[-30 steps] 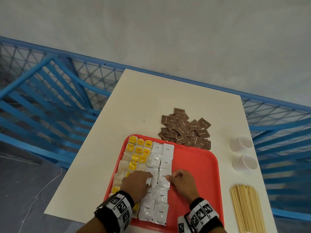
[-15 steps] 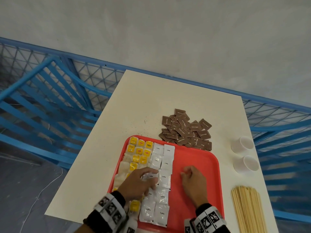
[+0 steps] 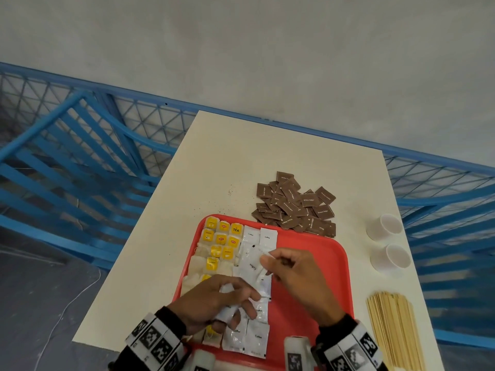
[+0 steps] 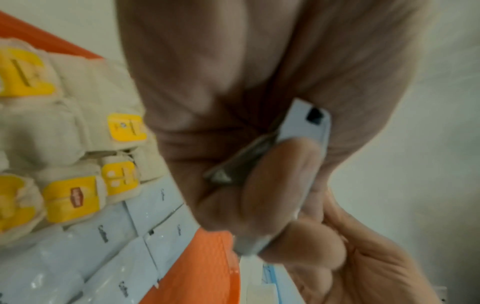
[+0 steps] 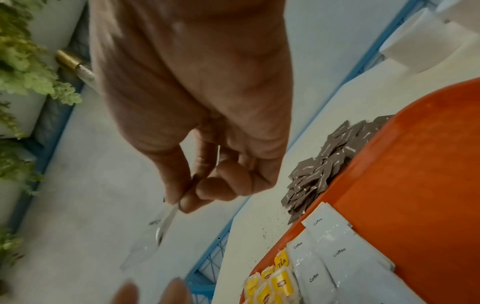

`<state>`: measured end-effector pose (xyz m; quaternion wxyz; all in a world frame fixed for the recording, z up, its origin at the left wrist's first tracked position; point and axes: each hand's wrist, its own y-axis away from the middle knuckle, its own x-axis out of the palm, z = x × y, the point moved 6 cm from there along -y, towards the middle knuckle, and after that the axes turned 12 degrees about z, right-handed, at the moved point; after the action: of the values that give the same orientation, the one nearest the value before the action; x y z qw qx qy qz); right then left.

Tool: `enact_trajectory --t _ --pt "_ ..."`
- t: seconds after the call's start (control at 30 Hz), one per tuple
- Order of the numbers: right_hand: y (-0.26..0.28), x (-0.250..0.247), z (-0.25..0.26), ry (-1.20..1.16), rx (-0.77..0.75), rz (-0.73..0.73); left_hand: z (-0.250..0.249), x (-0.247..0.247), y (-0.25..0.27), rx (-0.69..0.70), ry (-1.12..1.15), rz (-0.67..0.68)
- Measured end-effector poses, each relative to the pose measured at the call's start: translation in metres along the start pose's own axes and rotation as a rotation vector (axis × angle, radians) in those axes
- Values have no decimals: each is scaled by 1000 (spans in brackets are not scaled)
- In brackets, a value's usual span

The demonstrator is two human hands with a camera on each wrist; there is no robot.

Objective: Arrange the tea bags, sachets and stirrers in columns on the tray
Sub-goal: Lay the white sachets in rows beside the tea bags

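Observation:
A red tray (image 3: 316,263) holds yellow-tagged tea bags (image 3: 221,238) in its left columns and white coffee sachets (image 3: 258,338) beside them. My left hand (image 3: 235,303) hovers over the near part of the tray, fingers curled round a white sachet (image 4: 306,131). My right hand (image 3: 267,259) is raised over the sachet columns and pinches the edge of another white sachet (image 3: 254,263) between thumb and forefinger; in the right wrist view that sachet (image 5: 166,224) hangs edge-on. Brown sachets (image 3: 294,207) lie heaped on the table beyond the tray. Wooden stirrers (image 3: 393,330) lie at the right.
Two white paper cups (image 3: 385,226) (image 3: 391,258) lie on their sides at the table's right edge. The white table (image 3: 241,156) is ringed by a blue mesh fence (image 3: 80,145). The tray's right half is bare red.
Both hands have lifted off the tray. The left now holds a white sachet it was touching; the right, which rested on bare tray, now pinches another sachet above the columns.

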<state>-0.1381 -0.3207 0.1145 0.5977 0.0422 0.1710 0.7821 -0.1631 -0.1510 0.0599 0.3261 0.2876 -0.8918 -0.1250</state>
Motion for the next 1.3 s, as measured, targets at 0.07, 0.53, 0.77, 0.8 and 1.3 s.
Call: enact_trajectory --t 0.07,0.53,0.77,0.8,1.3 --pt "1 -3 -6 -54 32 -22 -5 -5 7 77 22 -91" --pt "3 12 -8 -42 64 103 -58 -14 20 258 -624 -324" --pt "-2 11 6 224 95 254 -82 -16 9 298 -965 -322" --pt "-4 14 8 260 71 267 -83 -13 6 295 -998 -289" --pt "-2 45 -116 118 465 84 11 -61 46 67 -451 -694"
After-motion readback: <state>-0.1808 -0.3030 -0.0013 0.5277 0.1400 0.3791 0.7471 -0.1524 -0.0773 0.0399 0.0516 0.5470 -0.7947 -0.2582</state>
